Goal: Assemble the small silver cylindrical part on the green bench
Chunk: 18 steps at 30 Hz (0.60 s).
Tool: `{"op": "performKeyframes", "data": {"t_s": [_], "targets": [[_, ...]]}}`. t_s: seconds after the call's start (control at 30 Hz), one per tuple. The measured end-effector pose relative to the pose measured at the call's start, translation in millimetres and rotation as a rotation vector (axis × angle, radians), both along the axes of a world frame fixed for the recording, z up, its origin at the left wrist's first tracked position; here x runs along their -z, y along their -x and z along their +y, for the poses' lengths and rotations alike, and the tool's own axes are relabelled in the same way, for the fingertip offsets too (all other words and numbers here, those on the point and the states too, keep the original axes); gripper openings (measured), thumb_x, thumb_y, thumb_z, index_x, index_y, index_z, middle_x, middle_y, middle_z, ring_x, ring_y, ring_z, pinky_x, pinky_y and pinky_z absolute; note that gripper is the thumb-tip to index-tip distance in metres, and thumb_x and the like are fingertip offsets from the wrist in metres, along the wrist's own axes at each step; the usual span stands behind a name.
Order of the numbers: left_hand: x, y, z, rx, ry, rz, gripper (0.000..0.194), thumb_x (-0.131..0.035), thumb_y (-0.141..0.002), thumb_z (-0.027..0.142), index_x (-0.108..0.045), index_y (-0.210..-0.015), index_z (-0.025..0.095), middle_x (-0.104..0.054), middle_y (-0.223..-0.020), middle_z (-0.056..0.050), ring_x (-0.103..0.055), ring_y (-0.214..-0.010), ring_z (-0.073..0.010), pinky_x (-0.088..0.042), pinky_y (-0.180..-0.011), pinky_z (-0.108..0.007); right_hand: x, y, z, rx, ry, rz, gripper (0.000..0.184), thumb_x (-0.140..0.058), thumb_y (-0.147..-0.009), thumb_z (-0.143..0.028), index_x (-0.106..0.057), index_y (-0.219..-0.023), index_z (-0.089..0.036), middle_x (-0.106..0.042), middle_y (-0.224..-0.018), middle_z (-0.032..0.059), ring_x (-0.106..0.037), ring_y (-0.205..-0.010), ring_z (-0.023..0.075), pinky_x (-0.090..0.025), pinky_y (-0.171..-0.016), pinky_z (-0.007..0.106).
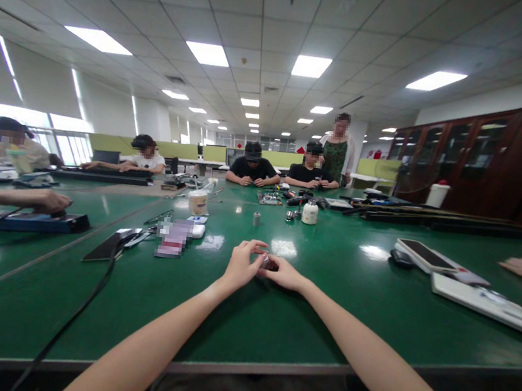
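Observation:
My left hand [244,262] and my right hand [284,272] meet just above the green table [206,328]. Between their fingertips is a small shiny metal piece [266,260], mostly covered by the fingers, so its exact kind does not show. Both hands are closed on it, thumbs and index fingers pinching from either side. Beyond them a small grey metal cylinder [257,220] stands upright on the table. Farther right, several small metal parts [291,216] lie beside a white jar [309,213].
A cup [198,202], a pink packet [174,237] and a dark phone [107,246] with a black cable [80,313] lie to the left. Phones and a white slab [485,305] are on the right. Co-workers' hands reach in at both sides; a circuit board [270,198] lies farther back.

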<state>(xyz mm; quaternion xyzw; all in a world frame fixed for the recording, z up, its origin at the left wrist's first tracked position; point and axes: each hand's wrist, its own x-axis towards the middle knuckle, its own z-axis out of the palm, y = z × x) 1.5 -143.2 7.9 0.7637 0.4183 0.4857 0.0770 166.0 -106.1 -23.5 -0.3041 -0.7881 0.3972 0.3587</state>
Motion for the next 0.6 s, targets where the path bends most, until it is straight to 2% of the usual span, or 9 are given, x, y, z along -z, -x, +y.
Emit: {"op": "performKeyframes", "data": {"t_s": [0.13, 0.27, 0.37, 0.5, 0.6], "targets": [[-1.4, 0.9, -0.7, -0.059, -0.009, 0.002, 0.022, -0.064, -0.079, 0.022, -0.062, -0.101, 0.023, -0.073, -0.09, -0.001, -0.063, -0.097, -0.0203, -0.044, -0.091, -0.037, 2.0, -0.2, 0.9, 0.003, 0.018, 0.003, 0.036, -0.071, -0.072, -0.043, -0.058, -0.09, -0.014, -0.057, -0.077, 0.0002, -0.051, -0.07, 0.0136, -0.041, -0.068, 0.029], [-3.4, 3.4, -1.8, -0.114, -0.006, -0.008, 0.024, -0.067, -0.077, 0.026, -0.063, -0.1, 0.023, -0.073, -0.084, 0.0, -0.064, -0.092, -0.0209, -0.045, -0.089, -0.039, 2.9, 0.4, 1.0, -0.002, 0.032, 0.01, 0.041, -0.072, -0.072, -0.045, -0.06, -0.095, -0.014, -0.059, -0.079, 0.0005, -0.052, -0.071, 0.014, -0.042, -0.069, 0.029], [-2.2, 3.7, -0.5, -0.07, 0.016, -0.033, 0.025, -0.067, -0.076, 0.023, -0.062, -0.1, 0.023, -0.073, -0.083, -0.001, -0.066, -0.091, -0.0202, -0.046, -0.089, -0.038, 2.5, 0.6, 1.0, -0.006, 0.021, 0.005, 0.042, -0.071, -0.073, -0.046, -0.06, -0.098, -0.014, -0.058, -0.077, 0.0, -0.051, -0.069, 0.0135, -0.041, -0.067, 0.028], [1.7, 2.6, 3.5, 0.02, 0.024, -0.069, 0.022, -0.064, -0.078, 0.021, -0.063, -0.1, 0.021, -0.071, -0.092, -0.004, -0.067, -0.092, -0.0183, -0.048, -0.09, -0.035, 1.8, 0.6, 0.8, 0.012, 0.002, -0.016, 0.039, -0.071, -0.073, -0.044, -0.06, -0.096, -0.014, -0.057, -0.076, -0.0001, -0.051, -0.068, 0.0134, -0.04, -0.066, 0.028], [3.5, 2.7, 5.8, 0.028, 0.018, -0.071, 0.02, -0.063, -0.08, 0.021, -0.063, -0.1, 0.021, -0.07, -0.093, -0.004, -0.067, -0.091, -0.0179, -0.049, -0.089, -0.035, 1.8, 0.6, 0.8, 0.013, 0.009, -0.017, 0.038, -0.071, -0.073, -0.045, -0.06, -0.094, -0.015, -0.058, -0.077, 0.0003, -0.052, -0.07, 0.0139, -0.042, -0.067, 0.028]]}}
